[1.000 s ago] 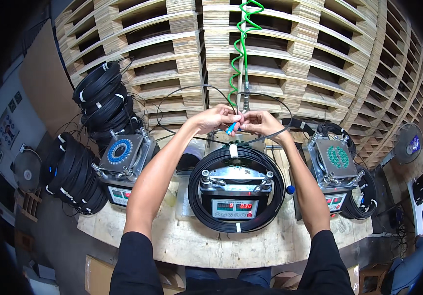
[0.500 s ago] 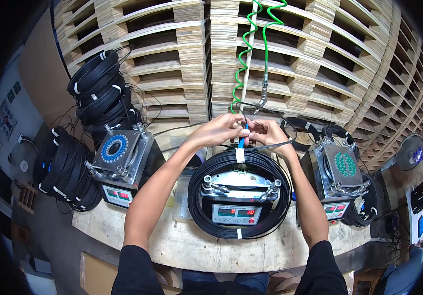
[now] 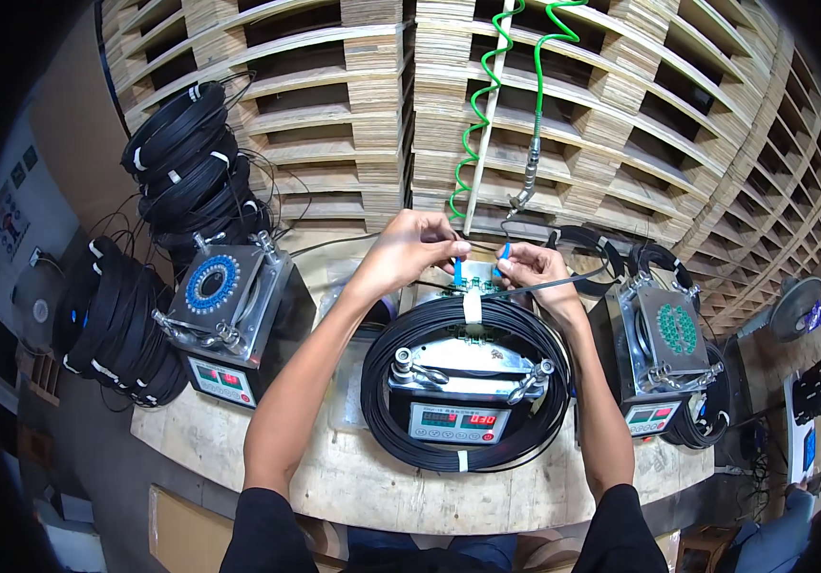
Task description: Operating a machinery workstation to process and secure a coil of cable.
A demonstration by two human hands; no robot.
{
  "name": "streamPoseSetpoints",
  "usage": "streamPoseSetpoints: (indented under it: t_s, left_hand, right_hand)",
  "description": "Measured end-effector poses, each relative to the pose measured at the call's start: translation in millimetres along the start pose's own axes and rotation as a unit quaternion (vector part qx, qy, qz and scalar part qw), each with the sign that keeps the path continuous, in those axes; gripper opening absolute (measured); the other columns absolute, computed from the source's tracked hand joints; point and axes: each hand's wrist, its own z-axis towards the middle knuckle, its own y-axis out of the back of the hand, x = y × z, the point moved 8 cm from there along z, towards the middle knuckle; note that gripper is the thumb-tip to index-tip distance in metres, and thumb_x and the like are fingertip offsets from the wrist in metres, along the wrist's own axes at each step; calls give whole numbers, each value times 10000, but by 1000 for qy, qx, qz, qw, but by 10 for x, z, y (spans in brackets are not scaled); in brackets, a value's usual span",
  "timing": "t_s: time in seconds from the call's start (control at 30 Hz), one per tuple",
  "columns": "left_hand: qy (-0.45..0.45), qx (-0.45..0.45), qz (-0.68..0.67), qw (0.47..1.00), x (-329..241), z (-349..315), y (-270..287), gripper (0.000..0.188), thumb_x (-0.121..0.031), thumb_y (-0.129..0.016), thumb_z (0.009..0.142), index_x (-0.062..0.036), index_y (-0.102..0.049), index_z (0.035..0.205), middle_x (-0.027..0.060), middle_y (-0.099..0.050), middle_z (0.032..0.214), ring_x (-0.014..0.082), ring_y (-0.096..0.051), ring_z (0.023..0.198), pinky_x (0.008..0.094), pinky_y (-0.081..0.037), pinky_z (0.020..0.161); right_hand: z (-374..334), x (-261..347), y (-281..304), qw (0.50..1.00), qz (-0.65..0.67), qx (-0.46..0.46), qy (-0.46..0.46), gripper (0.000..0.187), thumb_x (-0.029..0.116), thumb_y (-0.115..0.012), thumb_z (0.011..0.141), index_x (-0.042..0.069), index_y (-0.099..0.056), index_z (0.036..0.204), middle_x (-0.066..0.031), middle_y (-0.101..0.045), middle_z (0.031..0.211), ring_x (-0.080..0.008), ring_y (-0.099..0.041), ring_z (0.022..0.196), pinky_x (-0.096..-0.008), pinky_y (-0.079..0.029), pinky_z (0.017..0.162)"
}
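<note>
In front of me a coil of black cable (image 3: 375,387), tied with white tape, rests around a metal machine with a control panel (image 3: 457,423). Behind the coil's top edge, my left hand (image 3: 416,253) is closed in a pinch at a small blue cable connector (image 3: 457,271), which points down beside a plate with green holders (image 3: 477,285). Fingertips of my right hand (image 3: 537,273) pinch a second blue connector (image 3: 503,254), tilted upward, with a black cable running off to the right. The two hands are apart, the green holders between and below them.
A similar machine with a blue ring of holders (image 3: 211,285) stands left, another with green holders (image 3: 678,329) right. Stacked black cable coils (image 3: 181,158) rise at the left. Wooden pallets (image 3: 334,124) form the back, where a green air hose (image 3: 538,86) hangs.
My hands have moved from touching each other to apart, the right one going right. The blue connectors are now separated, one at each hand. The view has shifted slightly.
</note>
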Motion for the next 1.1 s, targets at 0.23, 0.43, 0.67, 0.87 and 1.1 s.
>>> streamPoseSetpoints:
  t_s: [0.23,0.43,0.67,0.87,1.1]
  left_hand:
    - [20,-12,6,1000,190,4,-49,226,-184,-743,902,23,-664,862,59,-686,770,102,-668,699,256,-574,620]
    - [10,-38,24,999,322,-6,-22,188,-168,-724,920,12,-671,904,63,-704,821,96,-671,734,236,-567,669]
    - [20,-60,-41,997,407,-40,-31,198,-165,-724,918,29,-688,916,63,-699,781,82,-660,699,225,-562,644]
    - [2,-70,-13,997,246,-45,4,207,-171,-706,934,34,-683,923,68,-693,795,84,-662,720,234,-567,661]
    - [-22,-69,-28,997,309,-51,-24,180,-135,-705,928,44,-689,916,61,-696,797,83,-656,717,234,-567,662]
  right_hand:
    - [-41,-22,-1,998,65,0,-14,119,87,-669,942,-10,-660,1011,-9,-632,781,-61,-559,675,-198,-464,618]
    - [-34,-54,43,997,25,-42,-52,152,121,-738,897,15,-720,1004,4,-671,810,-44,-552,675,-193,-447,608]
    - [5,-54,20,994,67,-28,-76,195,111,-749,891,62,-580,806,-28,-657,730,-40,-562,622,-187,-409,521]
    - [24,-50,-13,999,-5,-14,-49,215,87,-785,854,73,-579,793,-4,-644,734,-33,-564,641,-180,-443,580]
    - [53,-34,-116,993,-117,10,2,286,110,-809,828,79,-534,759,84,-467,650,0,-387,589,-197,-292,511]
